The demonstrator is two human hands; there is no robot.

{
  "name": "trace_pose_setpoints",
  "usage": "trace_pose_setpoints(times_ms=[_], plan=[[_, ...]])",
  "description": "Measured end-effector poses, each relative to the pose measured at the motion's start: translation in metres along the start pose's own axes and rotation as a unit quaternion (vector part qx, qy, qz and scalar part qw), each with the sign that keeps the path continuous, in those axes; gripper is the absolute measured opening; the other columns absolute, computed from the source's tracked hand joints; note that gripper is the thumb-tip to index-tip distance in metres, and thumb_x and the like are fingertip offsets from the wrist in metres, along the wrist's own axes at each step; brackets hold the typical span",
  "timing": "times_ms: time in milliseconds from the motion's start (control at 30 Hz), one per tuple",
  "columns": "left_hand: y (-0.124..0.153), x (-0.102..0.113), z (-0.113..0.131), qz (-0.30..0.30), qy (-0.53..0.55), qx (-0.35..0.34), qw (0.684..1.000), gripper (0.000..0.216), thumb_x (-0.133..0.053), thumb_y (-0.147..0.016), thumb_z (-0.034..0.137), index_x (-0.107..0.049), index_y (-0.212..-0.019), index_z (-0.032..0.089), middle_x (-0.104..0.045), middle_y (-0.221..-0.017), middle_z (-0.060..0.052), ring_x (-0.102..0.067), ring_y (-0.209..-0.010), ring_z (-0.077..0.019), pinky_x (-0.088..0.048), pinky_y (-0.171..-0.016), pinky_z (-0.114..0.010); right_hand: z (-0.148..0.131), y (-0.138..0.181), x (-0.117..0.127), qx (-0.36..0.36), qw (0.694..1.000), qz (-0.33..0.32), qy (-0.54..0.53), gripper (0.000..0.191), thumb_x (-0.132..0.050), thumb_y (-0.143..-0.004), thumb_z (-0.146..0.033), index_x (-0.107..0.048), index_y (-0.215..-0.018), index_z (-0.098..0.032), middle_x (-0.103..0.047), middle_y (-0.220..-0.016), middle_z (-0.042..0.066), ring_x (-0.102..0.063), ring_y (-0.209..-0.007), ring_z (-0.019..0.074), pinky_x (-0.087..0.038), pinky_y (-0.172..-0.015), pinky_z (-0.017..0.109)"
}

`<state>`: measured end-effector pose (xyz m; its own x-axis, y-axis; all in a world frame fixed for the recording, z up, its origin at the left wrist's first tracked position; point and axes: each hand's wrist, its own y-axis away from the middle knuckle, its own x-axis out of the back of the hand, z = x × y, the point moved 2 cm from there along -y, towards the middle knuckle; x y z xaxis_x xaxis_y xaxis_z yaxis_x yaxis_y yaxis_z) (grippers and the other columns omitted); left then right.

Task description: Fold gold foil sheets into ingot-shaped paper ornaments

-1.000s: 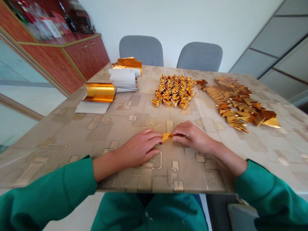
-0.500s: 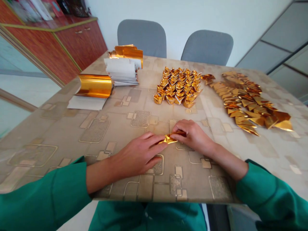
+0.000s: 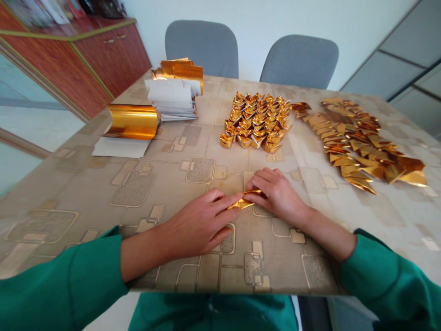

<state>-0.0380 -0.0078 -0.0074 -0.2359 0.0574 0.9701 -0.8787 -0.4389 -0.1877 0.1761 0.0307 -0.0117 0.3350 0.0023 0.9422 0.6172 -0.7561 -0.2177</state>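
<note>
Hands, both bare and neither wide open. Left hand [image 3: 201,225]: fingers extended and loosely together, tips against one end of a folded gold-foil piece [image 3: 245,200]. Right hand [image 3: 277,195]: fingers curled over the other end. You hold the piece pinched between them, centred before you and low over the worktop [image 3: 69,184]; from this view you cannot tell whether it touches the surface.

Handling, as judged: light, thin and slick on its shiny face, likely to keep a crease but dent easily. Take it by the folded edges with your fingertips, not flat under the palm.

Outward, straight ahead: gold-foil ingots [image 3: 255,122] in close rows. To your right: flat, pointed gold-foil folds [image 3: 358,147] in a long overlapping band. To your left: a curled gold-foil sheet [image 3: 132,122] on a white paper sheet [image 3: 120,147], just beside a stack of white paper slips [image 3: 170,99], with gold-foil strips [image 3: 179,69] behind.

Also present: green sleeves [image 3: 62,280] on your forearms, a grey chair [image 3: 201,48], a second grey chair [image 3: 299,62], and a red-brown wooden cabinet [image 3: 110,59].
</note>
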Motion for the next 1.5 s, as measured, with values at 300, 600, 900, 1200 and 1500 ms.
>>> trace_pose_setpoints(times_ms=[300,600,900,1200,1500], plan=[[-0.001,-0.002,0.000,-0.009,-0.052,-0.027,0.998,0.033,-0.046,-0.098,0.029,-0.062,-0.119,0.009,-0.058,-0.139,-0.019,-0.057,-0.110,-0.0272,-0.043,-0.095,-0.042,-0.003,0.001,-0.006,0.035,0.994,0.005,0.107,0.022,-0.050,-0.100,-0.031,-0.059,-0.084,-0.018,-0.063,-0.079,0.005,-0.051,-0.076,0.0207,-0.031,-0.071,0.034],[0.009,-0.004,-0.009,-0.040,-0.041,-0.009,0.998,0.056,-0.058,-0.092,0.047,-0.052,-0.138,0.017,-0.050,-0.150,-0.011,-0.053,-0.119,-0.0296,-0.037,-0.107,-0.048,-0.012,0.009,-0.008,-0.037,0.990,0.016,0.137,0.025,-0.055,-0.095,-0.042,-0.057,-0.091,-0.017,-0.063,-0.087,0.009,-0.052,-0.083,0.0251,-0.034,-0.076,0.035],[0.019,0.000,-0.018,-0.046,-0.002,-0.033,0.998,0.071,-0.059,-0.089,0.054,-0.041,-0.148,0.018,-0.050,-0.150,-0.014,-0.041,-0.140,-0.0295,-0.014,-0.121,-0.054,-0.011,0.012,-0.006,-0.026,0.993,0.020,0.116,0.030,-0.054,-0.095,-0.048,-0.055,-0.094,-0.018,-0.063,-0.089,0.010,-0.052,-0.084,0.0259,-0.039,-0.081,0.037],[0.001,0.000,-0.021,0.016,0.046,0.008,0.999,0.027,-0.051,-0.098,0.036,-0.065,-0.113,0.020,-0.067,-0.127,-0.009,-0.058,-0.117,-0.0225,-0.041,-0.104,-0.040,-0.011,0.012,-0.006,-0.028,0.996,0.023,0.082,0.023,-0.060,-0.092,-0.040,-0.054,-0.092,-0.018,-0.062,-0.090,0.009,-0.052,-0.085,0.0248,-0.040,-0.082,0.035],[-0.047,0.000,-0.025,0.011,0.080,0.250,0.965,0.017,-0.068,-0.084,0.033,-0.062,-0.090,0.018,-0.060,-0.092,-0.006,-0.061,-0.091,-0.0243,-0.047,-0.078,-0.035,-0.007,0.010,-0.007,-0.050,0.998,0.028,0.027,0.019,-0.062,-0.092,-0.038,-0.057,-0.094,-0.019,-0.063,-0.092,0.007,-0.053,-0.086,0.0226,-0.040,-0.083,0.035]])
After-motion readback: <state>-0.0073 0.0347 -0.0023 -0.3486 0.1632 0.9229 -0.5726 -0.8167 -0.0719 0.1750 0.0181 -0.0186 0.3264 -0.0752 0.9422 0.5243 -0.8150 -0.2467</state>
